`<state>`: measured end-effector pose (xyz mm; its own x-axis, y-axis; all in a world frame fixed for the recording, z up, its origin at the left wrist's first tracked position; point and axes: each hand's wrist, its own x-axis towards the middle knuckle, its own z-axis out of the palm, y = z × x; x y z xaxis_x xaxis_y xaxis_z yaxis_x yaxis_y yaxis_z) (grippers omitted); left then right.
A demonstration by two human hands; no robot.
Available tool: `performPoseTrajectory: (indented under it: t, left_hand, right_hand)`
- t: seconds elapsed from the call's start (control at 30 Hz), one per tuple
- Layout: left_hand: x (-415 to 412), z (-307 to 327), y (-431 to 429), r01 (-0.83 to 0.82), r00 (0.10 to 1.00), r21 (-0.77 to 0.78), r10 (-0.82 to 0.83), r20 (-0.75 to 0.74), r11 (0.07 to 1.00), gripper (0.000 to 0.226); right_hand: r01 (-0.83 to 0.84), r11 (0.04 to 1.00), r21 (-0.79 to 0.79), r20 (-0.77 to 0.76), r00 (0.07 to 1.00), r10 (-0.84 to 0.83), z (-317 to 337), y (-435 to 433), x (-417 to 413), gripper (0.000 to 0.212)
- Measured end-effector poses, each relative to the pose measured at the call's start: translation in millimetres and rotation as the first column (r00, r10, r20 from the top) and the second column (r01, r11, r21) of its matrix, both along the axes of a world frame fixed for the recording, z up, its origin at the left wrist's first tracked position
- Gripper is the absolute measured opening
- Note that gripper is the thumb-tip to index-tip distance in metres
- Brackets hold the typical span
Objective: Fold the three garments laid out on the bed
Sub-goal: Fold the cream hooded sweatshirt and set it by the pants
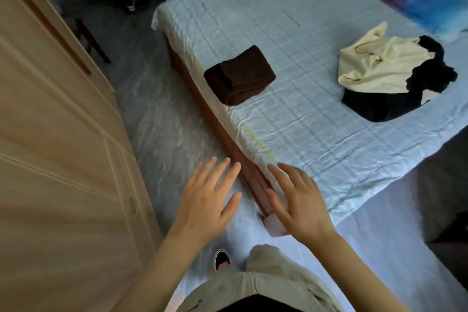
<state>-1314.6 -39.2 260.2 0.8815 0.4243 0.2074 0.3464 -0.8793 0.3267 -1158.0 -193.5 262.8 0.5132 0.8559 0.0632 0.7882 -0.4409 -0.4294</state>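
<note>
Left hand (210, 200) and right hand (301, 205) by the bed (291, 132), grip wide, empty. On the bed: folded brown garment (239, 75), cream garment (379, 63) over black garment (387, 104). Wardrobe (50, 134) close beside the bed.

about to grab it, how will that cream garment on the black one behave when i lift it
The cream garment lies crumpled in soft folds, so it will probably hang floppy. It overlaps the black garment, so it may drag that along.
</note>
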Motion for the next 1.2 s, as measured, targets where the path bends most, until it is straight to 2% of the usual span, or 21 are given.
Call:
performPoseTrajectory:
  t: [0.17, 0.33, 0.53, 0.63, 0.73, 0.83, 0.97, 1.2]
  left_hand:
    - [33.6, 28.8, -36.7, 0.108, 0.991, 0.04, -0.111, 0.08, 0.993, 0.056]
    - [96.8, 15.9, -106.1, 0.275, 0.96, 0.082, -0.279, 0.037, 0.958, 0.053]
    - [174.9, -11.9, -259.8, 0.401, 0.915, -0.037, -0.402, -0.027, 0.915, 0.052]
    - [214.2, -18.7, -339.3, 0.499, 0.86, -0.132, -0.508, -0.046, 0.856, 0.052]
    - [251.2, -15.6, -389.0, 0.586, 0.799, -0.142, -0.598, -0.065, 0.798, 0.051]
    - [287.7, -6.1, -402.8, 0.601, 0.789, -0.123, -0.611, -0.062, 0.79, 0.05]
    - [344.8, -0.6, -397.1, 0.561, 0.821, -0.105, -0.568, -0.054, 0.821, 0.051]
    - [470.5, -41.7, -358.5, 0.465, 0.877, -0.148, -0.477, -0.058, 0.873, 0.053]
  right_hand:
    - [0.163, 0.984, 0.074, -0.003, 0.987, -0.163, 20.4, -69.1, 25.0, 0.057]
    - [0.373, 0.926, 0.063, -0.041, 0.928, -0.371, 15.7, -174.9, 51.1, 0.057]
    - [0.565, 0.824, -0.042, -0.083, 0.82, -0.567, -6.4, -330.0, 80.4, 0.054]
    - [0.608, 0.789, -0.091, -0.065, 0.786, -0.614, -10.3, -395.0, 99.7, 0.053]
    - [0.62, 0.775, -0.121, -0.048, 0.776, -0.629, -7.7, -439.8, 127.1, 0.052]
    - [0.635, 0.768, -0.079, -0.042, 0.768, -0.639, -3.7, -462.3, 161.7, 0.055]
    - [0.633, 0.773, -0.042, -0.036, 0.772, -0.634, -5.2, -465.0, 223.4, 0.057]
    - [0.6, 0.794, -0.102, -0.036, 0.795, -0.606, -31.7, -424.8, 368.3, 0.052]
